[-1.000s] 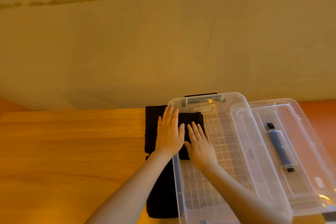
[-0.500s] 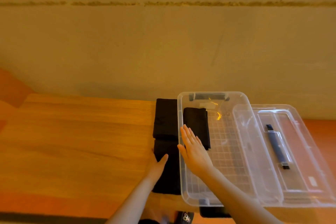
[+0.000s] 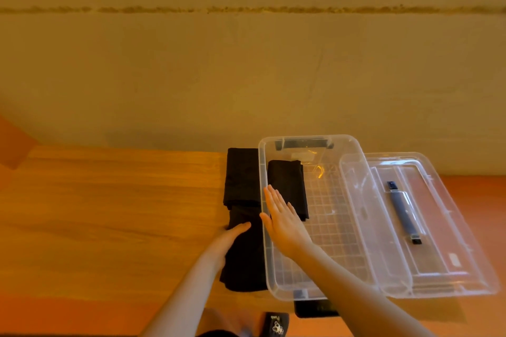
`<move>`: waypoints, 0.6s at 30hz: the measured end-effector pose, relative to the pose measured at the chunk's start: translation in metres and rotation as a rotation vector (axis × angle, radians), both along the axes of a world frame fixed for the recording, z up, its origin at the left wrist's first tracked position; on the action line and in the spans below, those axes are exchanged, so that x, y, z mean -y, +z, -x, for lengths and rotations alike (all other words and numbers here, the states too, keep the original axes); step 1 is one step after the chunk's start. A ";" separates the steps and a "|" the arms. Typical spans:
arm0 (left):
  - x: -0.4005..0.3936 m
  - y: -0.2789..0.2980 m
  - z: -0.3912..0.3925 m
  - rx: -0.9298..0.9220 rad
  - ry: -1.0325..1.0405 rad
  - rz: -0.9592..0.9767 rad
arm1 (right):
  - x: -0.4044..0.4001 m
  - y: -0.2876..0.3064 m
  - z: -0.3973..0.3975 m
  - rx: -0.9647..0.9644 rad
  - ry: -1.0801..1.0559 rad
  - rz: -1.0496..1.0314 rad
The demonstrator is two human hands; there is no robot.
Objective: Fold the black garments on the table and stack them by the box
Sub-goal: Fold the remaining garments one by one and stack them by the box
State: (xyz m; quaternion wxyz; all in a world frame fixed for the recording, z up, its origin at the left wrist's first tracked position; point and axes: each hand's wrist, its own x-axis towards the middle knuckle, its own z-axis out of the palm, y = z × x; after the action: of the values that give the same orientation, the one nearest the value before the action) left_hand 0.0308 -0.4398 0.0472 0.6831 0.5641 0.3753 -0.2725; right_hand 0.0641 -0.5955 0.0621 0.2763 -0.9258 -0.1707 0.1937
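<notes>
- Wooden table (image 3: 109, 213), orange-brown grain, runs along a plain wall (image 3: 246, 76); its far edge meets the wall.
- Clear plastic box (image 3: 336, 227) sits at the right part of the table, its near end reaching the near edge. A gridded floor shows through it.
- Clear lid (image 3: 443, 227) with a dark handle lies tilted against the box's right rim, overhanging the table's right end.
- Unfolded black garment (image 3: 243, 254) lies lengthwise on the table, touching the box's left wall and reaching towards the near edge.
- Folded black garment (image 3: 241, 178) lies on the table just beyond it, at the far edge, against the box's left wall.
- Second folded black garment (image 3: 287, 186) lies inside the box, in its far-left corner.
- Right hand (image 3: 284, 221) is over the box's left side, fingers straight and together, holding nothing; fingertips overlap the near end of the garment in the box. Contact cannot be confirmed.
- Left hand (image 3: 224, 241) rests on the left edge of the unfolded garment, thumb lying on top of the cloth; its fingers are hidden, so a grip cannot be confirmed.
- Small dark item (image 3: 276, 325) with a white emblem shows below the table's near edge; unidentifiable.
</notes>
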 end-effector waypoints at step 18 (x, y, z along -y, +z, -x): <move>-0.018 0.125 -0.041 0.374 0.241 0.040 | -0.009 0.053 -0.037 -0.541 -0.166 -0.971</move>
State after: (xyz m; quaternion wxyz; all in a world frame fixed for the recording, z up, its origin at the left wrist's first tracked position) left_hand 0.0713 -0.4222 0.1722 0.7795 0.5421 0.3014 -0.0871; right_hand 0.1012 -0.5866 0.1155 0.7189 -0.6199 -0.0900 0.3013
